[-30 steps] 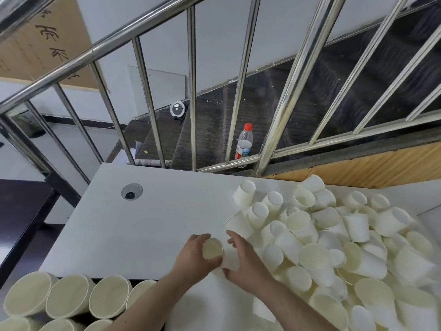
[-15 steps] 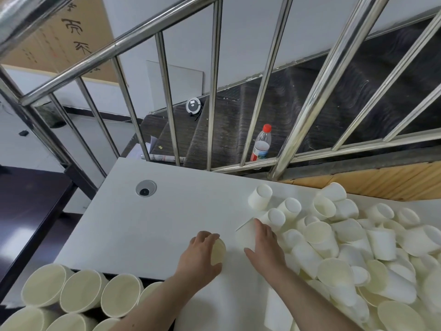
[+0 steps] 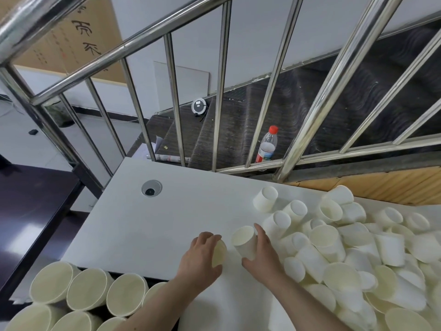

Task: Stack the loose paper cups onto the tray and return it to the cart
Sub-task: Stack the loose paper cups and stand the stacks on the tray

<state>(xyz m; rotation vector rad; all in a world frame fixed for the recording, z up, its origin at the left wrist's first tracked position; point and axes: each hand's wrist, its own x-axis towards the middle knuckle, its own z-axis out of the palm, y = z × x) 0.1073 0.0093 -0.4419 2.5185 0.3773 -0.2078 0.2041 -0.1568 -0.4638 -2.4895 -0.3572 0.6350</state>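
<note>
Left hand [image 3: 200,256] low on white table [image 3: 167,223], back upward, fingers curled around paper cup [image 3: 219,252], forearm bare, reaching in from near table edge. Right hand [image 3: 261,254] just beside left one, farther along table, palm turned leftward, fingers wrapped on second cup [image 3: 243,238], thumb underneath. Hands apart, not touching.

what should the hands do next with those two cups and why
Probably slide the cup in the right hand into the cup in the left hand. Each hand has its grip on one paper cup, the two cups sit side by side just apart over the white table, and nesting them starts a stack.
</note>
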